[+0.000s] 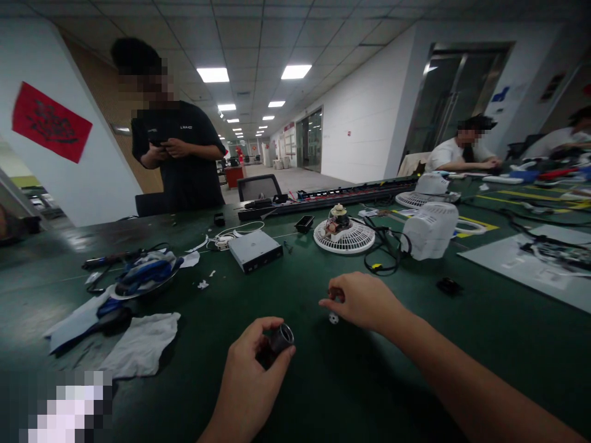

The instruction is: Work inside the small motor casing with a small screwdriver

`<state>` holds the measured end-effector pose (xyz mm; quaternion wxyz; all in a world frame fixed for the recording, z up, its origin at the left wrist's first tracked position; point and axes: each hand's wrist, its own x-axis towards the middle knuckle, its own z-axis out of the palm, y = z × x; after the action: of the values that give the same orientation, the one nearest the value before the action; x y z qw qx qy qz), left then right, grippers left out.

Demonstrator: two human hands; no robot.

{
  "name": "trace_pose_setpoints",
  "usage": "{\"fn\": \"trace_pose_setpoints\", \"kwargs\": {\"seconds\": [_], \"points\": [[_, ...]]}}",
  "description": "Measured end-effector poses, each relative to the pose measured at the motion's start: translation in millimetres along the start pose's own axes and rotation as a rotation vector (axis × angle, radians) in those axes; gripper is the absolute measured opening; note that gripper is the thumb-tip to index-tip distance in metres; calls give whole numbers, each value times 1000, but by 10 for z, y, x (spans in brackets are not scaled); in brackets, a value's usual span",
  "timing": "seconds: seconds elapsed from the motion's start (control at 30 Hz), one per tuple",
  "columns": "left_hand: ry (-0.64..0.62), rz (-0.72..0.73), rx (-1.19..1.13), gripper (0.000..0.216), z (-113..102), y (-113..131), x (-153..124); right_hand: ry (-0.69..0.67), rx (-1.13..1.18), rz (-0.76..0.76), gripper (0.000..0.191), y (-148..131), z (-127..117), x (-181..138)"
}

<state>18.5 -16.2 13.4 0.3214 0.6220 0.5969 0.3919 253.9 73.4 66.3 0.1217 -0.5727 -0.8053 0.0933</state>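
Observation:
Between the thumb and fingers of my left hand [252, 372] is a short dark hollow cylinder [282, 335], its open, shiny-rimmed end tilted up to the right. My right hand [362, 298] is closed in a pinch a little farther off, above the green tabletop. A small white round piece with dark holes [333, 318] shows below its fingertips. What else those fingers cover is hidden. The two hands are apart, and so are the two parts.
Ahead stand a silver disc drive [255, 249], a white fan grille with a motor [344, 237] and a white housing [430, 231] with black cable. Blue-and-grey gloves [148, 271] and crumpled white paper [143, 344] lie left. One person [178, 154] stands opposite; others sit right.

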Motion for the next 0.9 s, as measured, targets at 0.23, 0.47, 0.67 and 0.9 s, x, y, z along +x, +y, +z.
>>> {"fn": "trace_pose_setpoints", "kwargs": {"seconds": [0.23,0.47,0.67,0.9], "points": [[-20,6,66,31,-8,-7,-5,-211,125,27,5,69,67,-11],[6,-5,-20,33,4,62,-15,-167,437,-70,15,-83,152,-8],[34,27,-183,37,79,102,-35,-132,949,-218,9,-402,265,-143],[47,57,-326,32,133,101,-77,25,892,-277,9,-583,364,-245]]}}
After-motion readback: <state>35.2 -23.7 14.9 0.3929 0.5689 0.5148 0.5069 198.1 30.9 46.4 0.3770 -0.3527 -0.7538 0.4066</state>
